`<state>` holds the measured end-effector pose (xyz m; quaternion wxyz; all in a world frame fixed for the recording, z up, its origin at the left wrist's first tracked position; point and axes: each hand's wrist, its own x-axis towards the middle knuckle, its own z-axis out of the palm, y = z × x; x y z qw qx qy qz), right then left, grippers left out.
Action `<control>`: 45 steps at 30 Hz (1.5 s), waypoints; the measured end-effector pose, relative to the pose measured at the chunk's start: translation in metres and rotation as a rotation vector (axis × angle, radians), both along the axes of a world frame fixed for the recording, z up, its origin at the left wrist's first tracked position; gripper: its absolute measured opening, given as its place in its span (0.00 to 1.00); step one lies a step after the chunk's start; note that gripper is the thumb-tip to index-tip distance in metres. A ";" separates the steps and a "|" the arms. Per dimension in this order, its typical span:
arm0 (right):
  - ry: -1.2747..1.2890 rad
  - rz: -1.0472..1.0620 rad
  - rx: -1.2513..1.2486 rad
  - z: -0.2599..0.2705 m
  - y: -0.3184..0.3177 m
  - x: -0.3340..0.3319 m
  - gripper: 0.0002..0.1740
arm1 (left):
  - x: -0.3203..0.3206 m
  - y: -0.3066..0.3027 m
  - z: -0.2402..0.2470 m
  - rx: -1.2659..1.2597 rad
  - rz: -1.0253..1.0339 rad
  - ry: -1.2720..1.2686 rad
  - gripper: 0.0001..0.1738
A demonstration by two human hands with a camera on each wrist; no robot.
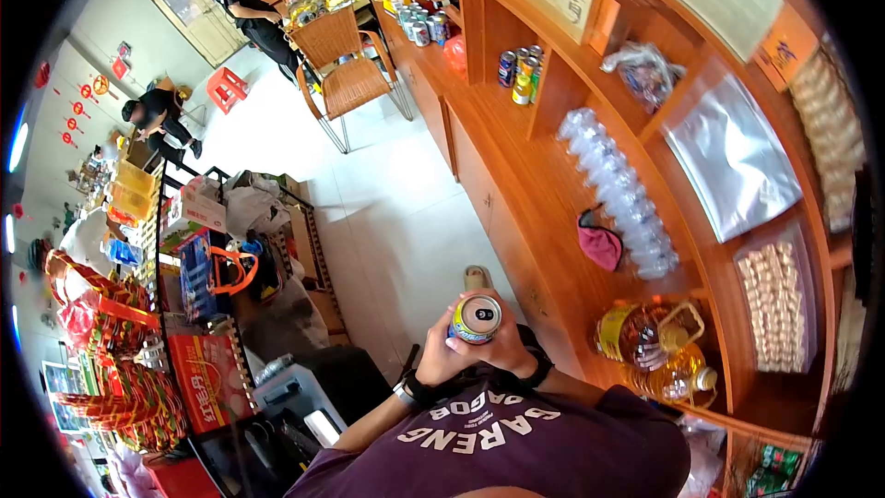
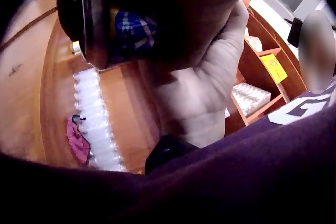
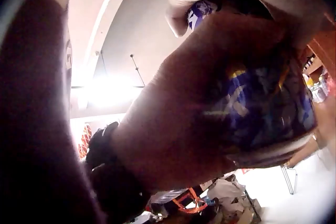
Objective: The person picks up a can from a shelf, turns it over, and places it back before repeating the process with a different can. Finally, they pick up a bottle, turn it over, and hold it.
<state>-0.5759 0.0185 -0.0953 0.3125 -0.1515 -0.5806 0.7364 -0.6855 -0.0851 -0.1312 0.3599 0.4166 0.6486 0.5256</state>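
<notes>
A drink can (image 1: pixel 476 318) with a silver top and a dark tab is held in front of the purple shirt, its top facing the head camera. My left hand (image 1: pixel 441 356) grips one side and my right hand (image 1: pixel 510 345) the other, with fingers curled round it. In the left wrist view the blue patterned side of the can (image 2: pixel 135 29) shows beside dark, shadowed fingers. Close up in the right wrist view, the can (image 3: pixel 252 106) is shaded and partly covered by the hands.
To the right, a wooden cabinet (image 1: pixel 525 157) holds clear plastic cups (image 1: pixel 622 194), a pink mask (image 1: pixel 599 242), oil bottles (image 1: pixel 645 337) and several cans. Racks with gift boxes (image 1: pixel 207 378) stand left. Beyond are a wicker chair (image 1: pixel 346 65), a red stool (image 1: pixel 227 89) and two people.
</notes>
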 end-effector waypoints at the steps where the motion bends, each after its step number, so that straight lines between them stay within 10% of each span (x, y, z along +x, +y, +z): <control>1: 0.011 -0.006 0.036 0.000 0.012 -0.014 0.37 | -0.011 0.011 0.002 -0.005 0.005 0.007 0.37; 24: 0.001 0.382 -0.078 0.004 0.170 -0.230 0.36 | -0.188 0.133 0.004 -0.036 0.322 -0.041 0.47; 45: -0.005 0.016 0.060 0.012 0.191 -0.452 0.36 | -0.446 0.193 0.016 0.157 0.031 -0.160 0.39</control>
